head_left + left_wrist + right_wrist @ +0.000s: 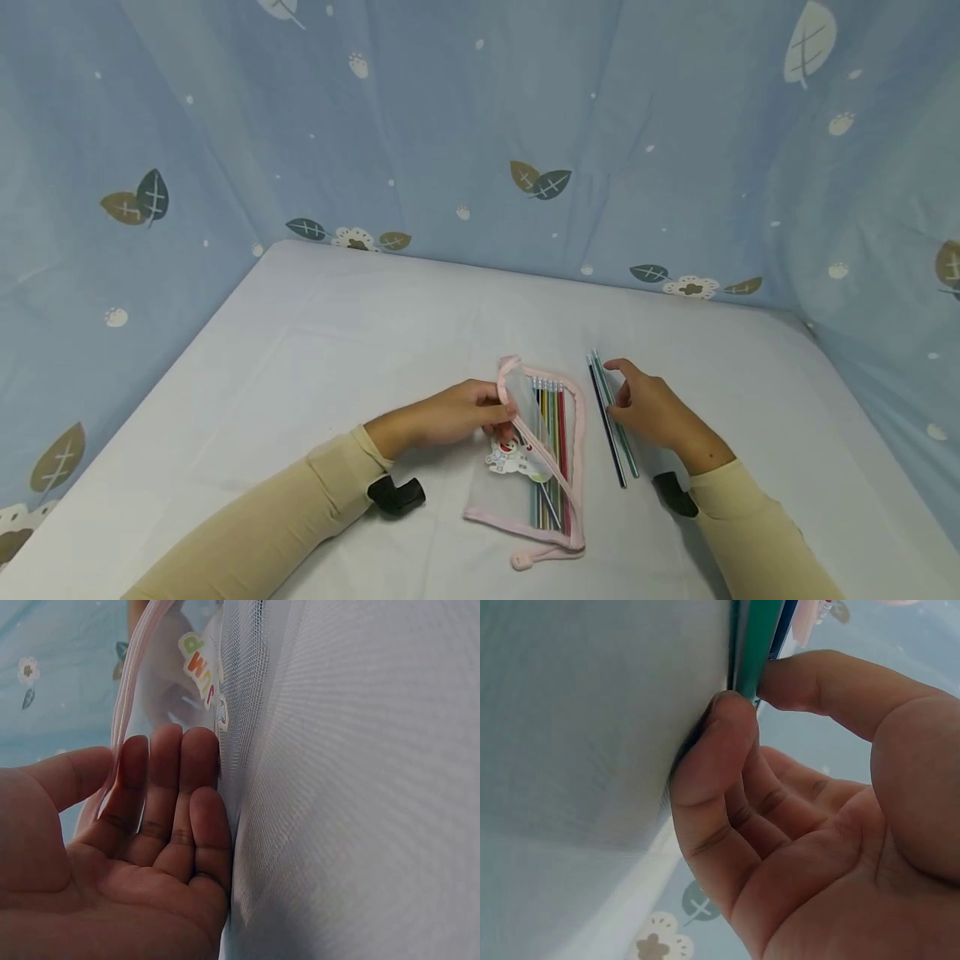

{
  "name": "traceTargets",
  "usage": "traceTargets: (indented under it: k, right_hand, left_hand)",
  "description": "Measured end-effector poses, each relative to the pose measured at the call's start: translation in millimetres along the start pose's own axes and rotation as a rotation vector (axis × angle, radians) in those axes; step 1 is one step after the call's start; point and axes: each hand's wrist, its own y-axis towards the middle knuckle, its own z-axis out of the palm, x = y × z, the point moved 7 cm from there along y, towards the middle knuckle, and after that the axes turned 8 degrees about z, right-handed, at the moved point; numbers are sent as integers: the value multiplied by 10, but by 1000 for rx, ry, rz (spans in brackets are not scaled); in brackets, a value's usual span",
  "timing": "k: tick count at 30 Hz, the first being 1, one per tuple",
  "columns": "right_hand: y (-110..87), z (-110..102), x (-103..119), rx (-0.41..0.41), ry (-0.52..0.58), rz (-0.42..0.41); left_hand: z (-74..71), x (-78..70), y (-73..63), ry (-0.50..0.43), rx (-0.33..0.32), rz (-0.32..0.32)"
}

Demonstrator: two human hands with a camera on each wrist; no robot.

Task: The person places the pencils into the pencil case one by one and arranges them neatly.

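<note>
My left hand (468,412) pinches the pink-trimmed edge of a clear mesh pencil pouch (495,500), lifting that corner off the table. The edge runs between thumb and fingers in the left wrist view. Inside the pouch lie several colored pencils (553,433), side by side with their metal ends away from me. Right of the pouch, a dark blue pencil (609,433) and a green pencil (625,446) rest close together on the table. My right hand (651,408) grips the green pencil, thumb on one side and curled fingers on the other, as the right wrist view shows.
A white cloth covers the table (360,333). Blue curtain walls (450,125) with leaf patterns stand behind it and at both sides. The pouch's pink strap (536,557) lies at its near end. Black wrist bands (397,497) show below both sleeves.
</note>
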Motion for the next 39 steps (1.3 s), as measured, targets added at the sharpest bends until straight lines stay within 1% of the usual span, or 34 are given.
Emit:
traceTargets:
  k: [4, 10, 16, 20, 28, 32, 34, 36, 39]
  right_hand:
    - [-17, 20, -21, 12, -15, 5]
    - [-25, 46, 7, 30, -29, 4]
    - [-61, 30, 39, 17, -33, -9]
    - [-63, -7, 42, -13, -25, -30]
    - [-76, -119, 82, -110, 16, -64]
    - [-81, -165, 106, -141, 73, -83]
    - [-82, -179, 116, -142, 108, -89]
    - [-80, -180, 125, -124, 163, -89]
    - [-70, -160, 132, -58, 295, -82]
  left_hand:
    - [19, 15, 2, -7, 6, -1]
    - [-12, 4, 5, 14, -2, -6]
    - [-14, -29, -6, 1, -1, -10]
    - [-8, -45, -4, 10, -5, -9]
    - [2, -52, -4, 25, -2, -11]
    - [-3, -44, -4, 23, -6, -12]
    - [-8, -33, -4, 20, -8, -14]
    - [-13, -24, -3, 18, -9, -16]
    - [-13, -19, 2, 17, -8, -19]
